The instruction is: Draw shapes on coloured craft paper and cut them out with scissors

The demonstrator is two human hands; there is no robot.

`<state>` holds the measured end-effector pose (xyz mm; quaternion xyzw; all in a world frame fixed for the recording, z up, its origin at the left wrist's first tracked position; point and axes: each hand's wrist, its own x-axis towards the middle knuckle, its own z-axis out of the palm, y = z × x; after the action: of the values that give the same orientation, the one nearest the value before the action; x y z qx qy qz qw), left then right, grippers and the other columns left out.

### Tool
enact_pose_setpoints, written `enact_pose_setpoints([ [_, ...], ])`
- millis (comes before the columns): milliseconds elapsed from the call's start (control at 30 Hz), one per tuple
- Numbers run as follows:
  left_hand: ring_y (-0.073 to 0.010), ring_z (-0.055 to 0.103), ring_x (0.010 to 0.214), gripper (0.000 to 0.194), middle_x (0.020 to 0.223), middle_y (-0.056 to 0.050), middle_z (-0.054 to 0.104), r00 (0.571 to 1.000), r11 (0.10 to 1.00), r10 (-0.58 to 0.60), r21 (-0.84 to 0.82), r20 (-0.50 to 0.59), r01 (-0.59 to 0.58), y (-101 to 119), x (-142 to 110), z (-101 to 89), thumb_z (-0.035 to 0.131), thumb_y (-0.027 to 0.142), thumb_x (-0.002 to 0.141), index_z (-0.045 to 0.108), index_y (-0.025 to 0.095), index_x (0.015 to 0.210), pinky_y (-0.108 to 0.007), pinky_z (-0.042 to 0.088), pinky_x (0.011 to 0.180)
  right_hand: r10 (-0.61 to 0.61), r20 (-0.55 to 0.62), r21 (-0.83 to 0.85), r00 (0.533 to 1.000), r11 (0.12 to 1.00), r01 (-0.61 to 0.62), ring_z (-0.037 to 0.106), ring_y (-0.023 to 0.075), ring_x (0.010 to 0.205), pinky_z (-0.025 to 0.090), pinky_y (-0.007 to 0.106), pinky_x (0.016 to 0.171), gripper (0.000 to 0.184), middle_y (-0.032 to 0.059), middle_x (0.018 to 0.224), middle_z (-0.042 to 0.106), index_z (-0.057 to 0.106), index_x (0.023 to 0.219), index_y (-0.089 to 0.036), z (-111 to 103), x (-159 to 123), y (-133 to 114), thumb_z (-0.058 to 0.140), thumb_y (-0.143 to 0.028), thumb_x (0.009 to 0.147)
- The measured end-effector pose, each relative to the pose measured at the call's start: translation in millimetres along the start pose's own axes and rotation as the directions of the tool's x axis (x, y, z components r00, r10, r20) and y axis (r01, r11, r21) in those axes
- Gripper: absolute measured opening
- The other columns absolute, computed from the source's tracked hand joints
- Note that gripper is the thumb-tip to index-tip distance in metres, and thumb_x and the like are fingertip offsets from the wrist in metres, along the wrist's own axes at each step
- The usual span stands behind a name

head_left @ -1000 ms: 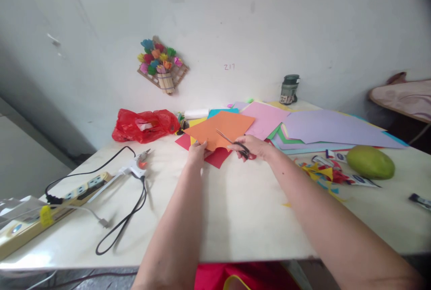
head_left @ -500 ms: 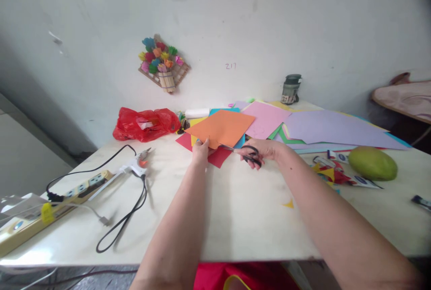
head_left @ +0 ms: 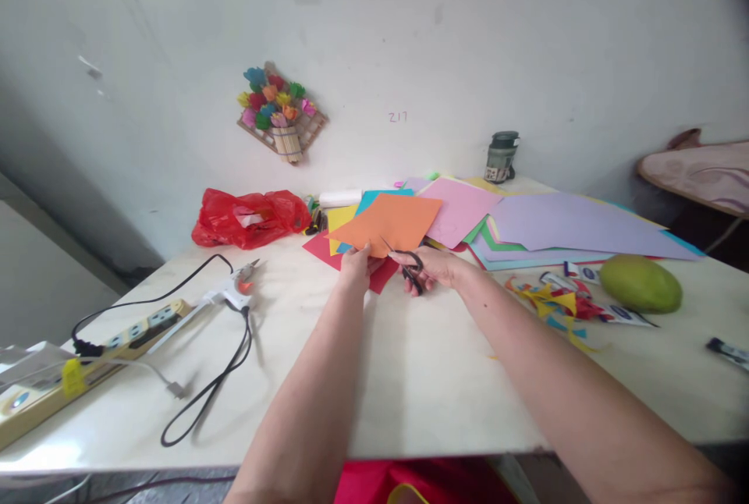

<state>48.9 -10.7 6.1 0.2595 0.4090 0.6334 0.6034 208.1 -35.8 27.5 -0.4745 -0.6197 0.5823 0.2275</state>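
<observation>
Left grip (head_left: 356,264) pinching orange paper (head_left: 398,219); right grip (head_left: 422,268) holding scissors (head_left: 413,262).

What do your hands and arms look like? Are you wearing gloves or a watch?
No gloves or watch show: the left hand and right hand are bare, and no sleeves show on the arms. Rings are too small to tell. Below is red cloth with a yellow edge, maybe clothing.

It looks like a craft corner in a plain room, perhaps at home: coloured paper (head_left: 562,219) spread over a pale desk (head_left: 433,379), a glue gun (head_left: 237,287) and power strip (head_left: 146,326) at left, scissors (head_left: 413,270) in use at centre, paper flowers (head_left: 272,98) on the scuffed wall (head_left: 374,36).
</observation>
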Motion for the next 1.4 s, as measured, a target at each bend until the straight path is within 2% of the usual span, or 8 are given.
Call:
enact_pose_setpoints([
  [233, -0.0202, 0.066, 0.069, 0.015, 0.076, -0.010, 0.066, 0.999, 0.996, -0.032, -0.080, -0.006, 0.031, -3, 2, 2.3, 0.048, 0.005, 0.081, 0.056, 0.010, 0.093, -0.037, 0.055, 0.072, -0.021, -0.047, 0.066, 0.999, 0.998, 0.024, 0.057, 0.0122, 0.041, 0.025, 0.016, 0.028, 0.057, 0.0078, 0.055, 0.061, 0.052, 0.081, -0.012, -1, 4, 4, 0.053, -0.068, 0.069],
  [600, -0.0189, 0.066, 0.064, 0.015, 0.072, -0.009, 0.066, 0.998, 0.995, -0.036, -0.086, 0.055, 0.040, 0, 2, -0.1, 0.045, 0.007, 0.084, 0.057, 0.010, 0.093, -0.035, 0.055, 0.072, -0.091, -0.061, 0.138, 0.994, 0.986, 0.099, 0.053, 0.0091, 0.038, 0.019, 0.015, 0.026, 0.054, 0.0028, 0.054, 0.056, 0.051, 0.078, -0.013, -2, 8, 9, 0.057, -0.065, 0.068],
  [867, -0.0184, 0.066, 0.065, 0.020, 0.073, -0.009, 0.066, 0.999, 0.996, -0.042, -0.072, 0.027, 0.044, 3, 3, -0.5, 0.043, 0.008, 0.086, 0.055, 0.009, 0.102, -0.035, 0.055, 0.072, -0.116, -0.075, 0.104, 0.990, 0.987, 0.123, 0.049, 0.0063, 0.038, 0.025, 0.015, 0.030, 0.050, -0.0001, 0.055, 0.054, 0.052, 0.076, -0.013, -1, 5, 8, 0.059, -0.062, 0.068],
  [1033, -0.0182, 0.066, 0.066, 0.022, 0.075, -0.008, 0.066, 0.999, 0.998, -0.022, -0.052, 0.035, 0.023, 3, 7, -5.7, 0.044, 0.010, 0.086, 0.055, 0.011, 0.105, -0.037, 0.055, 0.074, -0.117, -0.101, 0.099, 0.988, 0.987, 0.126, 0.042, 0.0040, 0.036, 0.031, 0.016, 0.034, 0.042, -0.0029, 0.050, 0.050, 0.050, 0.069, -0.015, 0, 4, 5, 0.066, -0.054, 0.068],
  [1400, -0.0146, 0.064, 0.060, 0.011, 0.073, -0.006, 0.065, 0.998, 0.998, -0.059, -0.018, 0.011, 0.059, 9, 8, -12.1, 0.045, 0.008, 0.085, 0.055, 0.011, 0.088, -0.032, 0.055, 0.068, -0.139, -0.051, 0.026, 0.989, 0.990, 0.141, 0.046, 0.0065, 0.038, 0.037, 0.017, 0.034, 0.038, -0.0014, 0.048, 0.054, 0.053, 0.076, -0.014, -2, -2, 0, 0.069, -0.047, 0.068],
])
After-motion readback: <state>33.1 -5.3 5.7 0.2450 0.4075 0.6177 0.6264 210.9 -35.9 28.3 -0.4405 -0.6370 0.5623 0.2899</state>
